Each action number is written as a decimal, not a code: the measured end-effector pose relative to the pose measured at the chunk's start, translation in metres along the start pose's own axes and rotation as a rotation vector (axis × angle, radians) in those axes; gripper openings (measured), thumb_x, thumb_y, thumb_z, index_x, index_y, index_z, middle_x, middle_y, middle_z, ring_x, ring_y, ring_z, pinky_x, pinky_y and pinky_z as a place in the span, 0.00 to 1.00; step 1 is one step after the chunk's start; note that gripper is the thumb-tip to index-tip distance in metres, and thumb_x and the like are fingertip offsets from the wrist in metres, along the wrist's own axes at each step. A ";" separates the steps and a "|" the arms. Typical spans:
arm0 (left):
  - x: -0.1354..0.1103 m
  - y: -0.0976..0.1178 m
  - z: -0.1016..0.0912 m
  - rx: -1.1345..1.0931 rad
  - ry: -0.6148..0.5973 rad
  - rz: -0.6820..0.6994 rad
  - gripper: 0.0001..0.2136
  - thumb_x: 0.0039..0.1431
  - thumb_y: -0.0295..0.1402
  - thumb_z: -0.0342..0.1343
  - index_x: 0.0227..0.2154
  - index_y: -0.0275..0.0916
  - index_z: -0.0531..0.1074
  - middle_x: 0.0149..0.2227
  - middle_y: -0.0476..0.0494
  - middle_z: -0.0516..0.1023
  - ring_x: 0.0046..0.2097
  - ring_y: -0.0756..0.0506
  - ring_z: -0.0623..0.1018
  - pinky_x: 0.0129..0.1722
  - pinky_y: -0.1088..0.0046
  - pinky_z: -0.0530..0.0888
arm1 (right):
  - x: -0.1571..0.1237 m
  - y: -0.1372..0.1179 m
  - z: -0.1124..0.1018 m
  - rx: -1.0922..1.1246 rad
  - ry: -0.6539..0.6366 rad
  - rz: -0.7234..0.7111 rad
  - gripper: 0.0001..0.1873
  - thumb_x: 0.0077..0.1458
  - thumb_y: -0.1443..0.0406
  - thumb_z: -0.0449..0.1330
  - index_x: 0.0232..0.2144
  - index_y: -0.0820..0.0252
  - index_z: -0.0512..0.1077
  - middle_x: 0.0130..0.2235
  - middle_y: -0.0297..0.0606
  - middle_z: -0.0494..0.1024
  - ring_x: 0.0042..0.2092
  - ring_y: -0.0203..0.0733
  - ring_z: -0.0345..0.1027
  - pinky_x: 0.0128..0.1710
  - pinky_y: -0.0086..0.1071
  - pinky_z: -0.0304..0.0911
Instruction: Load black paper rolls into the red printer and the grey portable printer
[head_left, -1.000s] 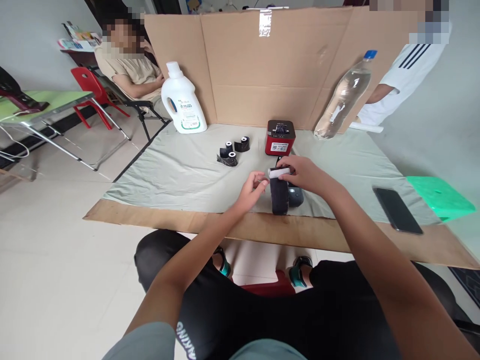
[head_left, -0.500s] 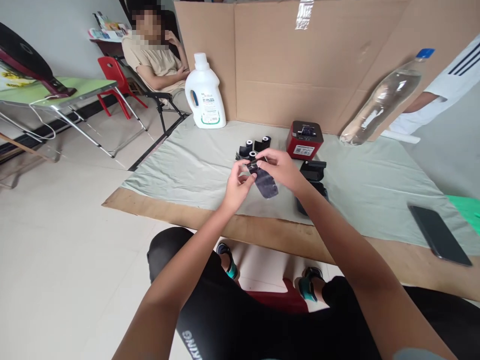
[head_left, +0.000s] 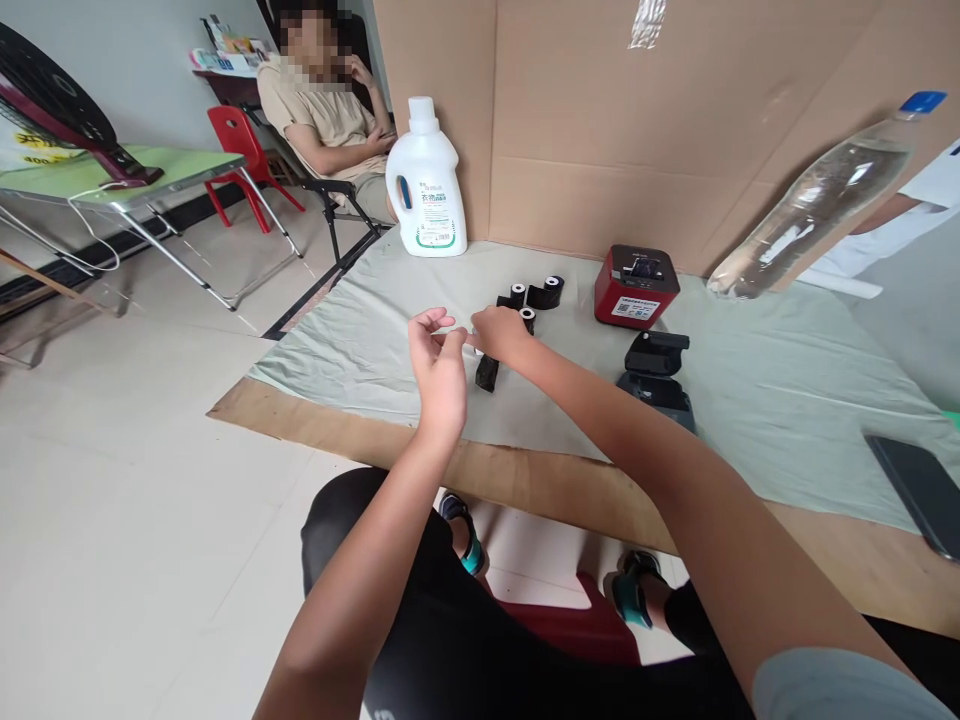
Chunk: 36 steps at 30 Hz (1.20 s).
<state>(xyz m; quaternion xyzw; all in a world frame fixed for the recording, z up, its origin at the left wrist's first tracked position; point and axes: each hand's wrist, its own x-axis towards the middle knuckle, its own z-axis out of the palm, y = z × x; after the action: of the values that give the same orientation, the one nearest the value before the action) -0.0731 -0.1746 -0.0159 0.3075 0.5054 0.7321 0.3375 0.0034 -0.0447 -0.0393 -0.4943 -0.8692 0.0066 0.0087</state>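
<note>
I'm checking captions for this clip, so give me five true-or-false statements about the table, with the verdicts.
1. The black strip shows just below the right hand. True.
2. The big bottle of clear liquid has a red cap. False: its cap is blue.
3. The white jug stands left of the red box in the picture. True.
4. The dark case is shut. False: the dark case has its lid raised.
5. The phone lies face-to-face with the jug. False: it lies near the table's right end.

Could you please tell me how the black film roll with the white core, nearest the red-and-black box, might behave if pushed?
The black film roll with the white core might tip, as it appears to stand on end. Its loose, curved tail looks thin, so probably bends easily.
</note>
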 end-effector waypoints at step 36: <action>-0.039 -0.031 0.015 0.309 -0.487 0.336 0.05 0.61 0.31 0.59 0.39 0.42 0.69 0.38 0.48 0.74 0.36 0.50 0.72 0.34 0.76 0.68 | -0.233 0.164 -0.043 1.341 0.382 0.176 0.20 0.57 0.47 0.64 0.44 0.50 0.68 0.36 0.35 0.74 0.34 0.43 0.68 0.37 0.40 0.65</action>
<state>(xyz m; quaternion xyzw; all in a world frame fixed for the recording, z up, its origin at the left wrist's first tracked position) -0.0327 -0.1901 -0.0448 0.5999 0.4572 0.5974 0.2725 0.2646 -0.1611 -0.0016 -0.4434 -0.6176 0.4551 0.4636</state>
